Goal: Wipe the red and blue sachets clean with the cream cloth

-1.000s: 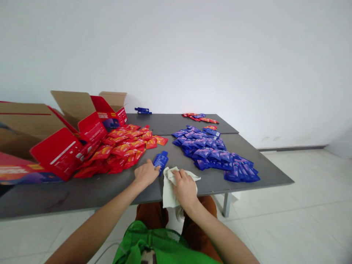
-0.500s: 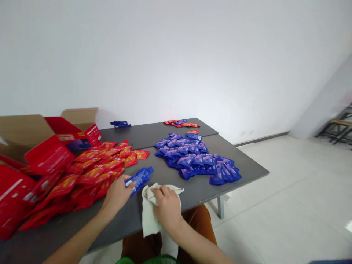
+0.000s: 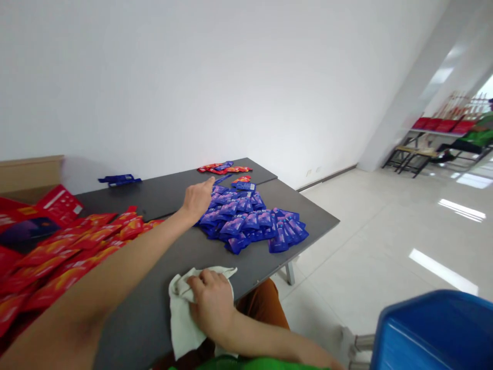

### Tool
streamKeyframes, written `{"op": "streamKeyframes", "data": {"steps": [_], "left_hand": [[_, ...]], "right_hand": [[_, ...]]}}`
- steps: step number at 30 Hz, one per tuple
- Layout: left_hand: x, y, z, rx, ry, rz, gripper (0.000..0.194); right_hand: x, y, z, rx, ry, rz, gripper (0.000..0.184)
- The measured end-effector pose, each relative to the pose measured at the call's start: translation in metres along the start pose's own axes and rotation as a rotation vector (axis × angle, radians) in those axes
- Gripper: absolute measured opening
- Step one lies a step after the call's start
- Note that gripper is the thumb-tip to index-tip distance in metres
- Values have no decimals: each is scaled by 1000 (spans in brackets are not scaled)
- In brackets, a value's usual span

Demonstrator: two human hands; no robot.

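Observation:
My left hand [image 3: 198,198] reaches out over the back left of a heap of blue pouches [image 3: 248,221]. A blue pouch [image 3: 222,179], seen nearly edge-on, sticks out past its closed fingertips, and the hand hides the rest of it. Near the front edge of the table, my right hand [image 3: 213,306] is closed on a white cloth [image 3: 181,308], which lies crumpled beneath its fingers and hangs over the edge.
Red pouches [image 3: 77,252] are heaped at left beside an open red box [image 3: 57,205]. Two small groups, blue pouches [image 3: 119,179] and mixed pouches [image 3: 225,167], lie along the wall. A blue bin [image 3: 431,329] stands at lower right; a person in green [image 3: 479,128] sits far right.
My left hand has carried the blue pouch forward and right, from near the cloth to the back of the blue heap. My right hand stays on the cloth. The view has turned right.

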State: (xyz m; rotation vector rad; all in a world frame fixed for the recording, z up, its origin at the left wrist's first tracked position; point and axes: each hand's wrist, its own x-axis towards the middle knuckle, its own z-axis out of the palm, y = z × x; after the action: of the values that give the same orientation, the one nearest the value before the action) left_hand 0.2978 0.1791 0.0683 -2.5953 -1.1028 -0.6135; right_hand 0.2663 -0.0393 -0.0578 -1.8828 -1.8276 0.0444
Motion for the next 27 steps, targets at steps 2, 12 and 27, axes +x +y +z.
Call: {"op": "streamKeyframes", "data": {"steps": [2,12,27], "left_hand": [[23,20,22,60,-85,117,46],[48,54,91,47,-289,428,37],[87,4,124,-65,-120,-87,50]], "right_hand": [[2,3,-1,-5,1,10,29],[13,33,25,-62,260,34,34],[30,21,33,-123,562,-106,13]]}}
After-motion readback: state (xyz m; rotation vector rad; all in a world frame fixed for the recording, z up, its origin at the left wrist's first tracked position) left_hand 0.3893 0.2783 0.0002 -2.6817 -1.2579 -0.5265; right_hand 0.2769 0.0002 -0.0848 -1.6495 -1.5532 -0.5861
